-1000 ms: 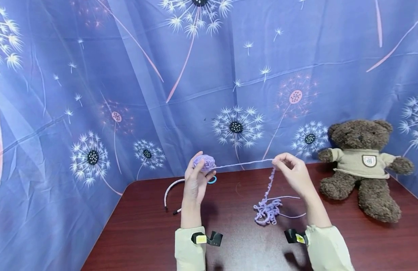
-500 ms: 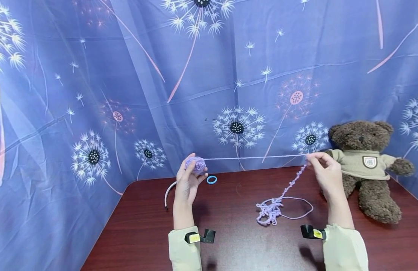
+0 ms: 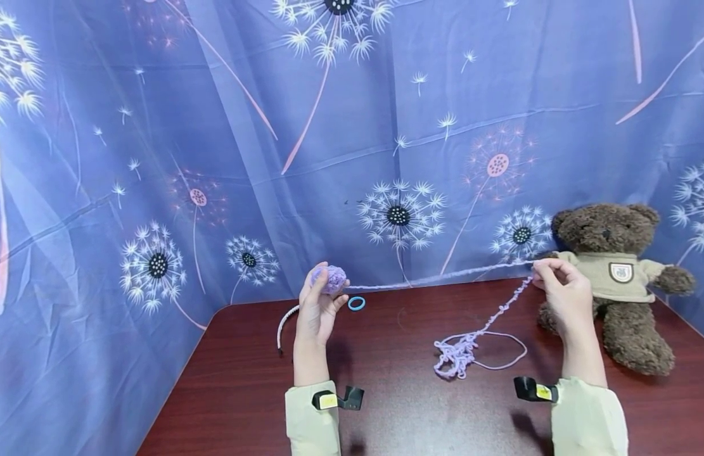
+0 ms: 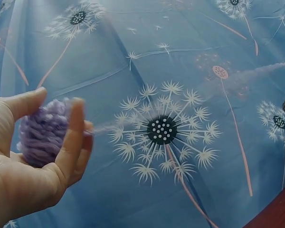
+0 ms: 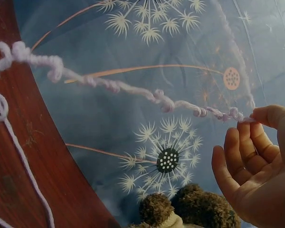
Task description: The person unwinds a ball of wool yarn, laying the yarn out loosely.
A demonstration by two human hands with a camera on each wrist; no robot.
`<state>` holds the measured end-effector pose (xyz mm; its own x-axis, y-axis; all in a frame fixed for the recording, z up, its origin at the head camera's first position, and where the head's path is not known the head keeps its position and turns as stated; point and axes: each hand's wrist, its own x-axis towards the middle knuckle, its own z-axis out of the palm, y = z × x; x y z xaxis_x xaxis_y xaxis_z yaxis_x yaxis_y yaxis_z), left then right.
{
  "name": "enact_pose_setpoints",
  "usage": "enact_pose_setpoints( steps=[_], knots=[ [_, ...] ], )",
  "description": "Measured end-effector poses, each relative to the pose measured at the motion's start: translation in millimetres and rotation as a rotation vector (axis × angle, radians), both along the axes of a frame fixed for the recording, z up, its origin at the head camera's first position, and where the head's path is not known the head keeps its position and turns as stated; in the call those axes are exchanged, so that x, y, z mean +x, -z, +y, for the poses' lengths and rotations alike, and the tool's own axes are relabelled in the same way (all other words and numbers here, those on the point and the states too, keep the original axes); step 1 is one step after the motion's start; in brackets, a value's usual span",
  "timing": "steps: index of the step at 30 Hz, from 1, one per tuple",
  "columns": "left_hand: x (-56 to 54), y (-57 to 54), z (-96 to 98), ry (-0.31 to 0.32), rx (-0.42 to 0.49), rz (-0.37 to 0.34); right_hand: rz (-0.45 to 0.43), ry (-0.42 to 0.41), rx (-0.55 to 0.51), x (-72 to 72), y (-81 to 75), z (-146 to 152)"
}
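Right hand (image 3: 568, 294), moved farther right: lilac yarn strand (image 3: 380, 289) pinched. Left hand (image 3: 314, 316): lilac yarn ball (image 3: 331, 279) held; longer span apparently drawn out between.

Fuzzy, matt yarn ball (image 3: 334, 279) as I see it remotely, smooth, glossy table (image 3: 409, 411) of wood look, teddy bear (image 3: 602, 233) of rough, curly plush, its matt knit shirt (image 3: 592, 272), creased cloth backdrop (image 3: 340, 152)

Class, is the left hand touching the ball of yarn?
Touching. The left wrist view shows it: the left hand curls its fingers round the ball of yarn.
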<state>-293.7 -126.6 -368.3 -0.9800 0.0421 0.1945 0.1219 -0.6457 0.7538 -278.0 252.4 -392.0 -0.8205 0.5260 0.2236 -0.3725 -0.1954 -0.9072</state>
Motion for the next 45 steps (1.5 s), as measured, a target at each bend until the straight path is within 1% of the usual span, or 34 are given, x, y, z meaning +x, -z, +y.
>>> enact_pose_setpoints(
  steps=[5, 8, 12, 14, 17, 19, 20, 23, 25, 27, 29, 31, 32, 34, 36, 38, 39, 41, 43, 45],
  knots=[
    [-4.4, 1.3, 1.0, -0.003, 0.017, -0.014, -0.005, 0.025, -0.031, 1.8, 0.4, 7.5],
    [-5.4, 1.4, 1.8, 0.012, 0.004, -0.009, 0.004, 0.028, -0.051, 2.7, 1.5, 12.1],
    [-4.2, 1.2, 2.2, 0.047, -0.033, -0.007, 0.019, 0.026, -0.066, 1.3, 4.2, 11.6],
    [-2.9, 1.8, 1.7, 0.04, -0.05, -0.021, 0.012, 0.004, -0.06, -1.4, 6.1, 7.8],
    [-0.9, 3.8, 1.4, 0.02, -0.087, -0.049, -0.021, -0.012, -0.04, -5.9, 8.3, 1.6],
    [-0.3, 5.2, 3.0, 0.025, -0.109, -0.063, -0.037, -0.009, -0.054, -6.9, 8.7, 0.5],
    [-0.2, 5.8, 4.7, 0.038, -0.12, -0.067, -0.04, -0.002, -0.066, -6.4, 8.5, 1.1],
    [-1.5, 7.5, 11.4, 0.092, -0.148, -0.057, -0.002, -0.006, -0.108, -1.6, 6.6, 4.3],
    [-2.0, 7.9, 16.5, 0.119, -0.147, -0.051, 0.044, -0.053, -0.109, 2.1, 5.1, 3.4],
    [-2.4, 8.3, 20.6, 0.134, -0.155, -0.039, 0.092, -0.118, -0.093, 4.8, 2.2, -3.5],
    [-2.3, 8.2, 24.0, 0.14, -0.15, -0.039, 0.119, -0.184, -0.054, 6.2, -2.4, -16.0],
    [-1.8, 7.5, 26.9, 0.147, -0.151, -0.036, 0.11, -0.227, 0.018, 6.4, -8.9, -32.9],
    [-1.5, 7.1, 28.4, 0.152, -0.15, -0.035, 0.094, -0.243, 0.072, 6.3, -12.4, -42.1],
    [-0.6, 5.7, 31.9, 0.168, -0.148, -0.029, 0.048, -0.264, 0.214, 6.3, -18.7, -61.3],
    [0.7, 4.3, 35.8, 0.198, -0.149, -0.01, 0.007, -0.291, 0.352, 6.7, -23.6, -80.3],
    [2.4, 2.9, 40.3, 0.239, -0.145, 0.009, -0.01, -0.326, 0.453, 7.5, -26.4, -97.6],
    [3.4, 2.3, 42.4, 0.265, -0.146, 0.022, -0.011, -0.35, 0.481, 8.3, -27.1, -105.2],
    [5.4, 1.5, 46.1, 0.32, -0.141, 0.05, -0.01, -0.402, 0.503, 10.1, -27.1, -117.9],
    [7.5, 0.9, 48.8, 0.369, -0.131, 0.072, -0.009, -0.467, 0.494, 12.1, -26.1, -127.4],
    [9.3, 0.4, 50.1, 0.404, -0.119, 0.09, -0.009, -0.538, 0.488, 14.3, -24.6, -134.3]
  ],
)
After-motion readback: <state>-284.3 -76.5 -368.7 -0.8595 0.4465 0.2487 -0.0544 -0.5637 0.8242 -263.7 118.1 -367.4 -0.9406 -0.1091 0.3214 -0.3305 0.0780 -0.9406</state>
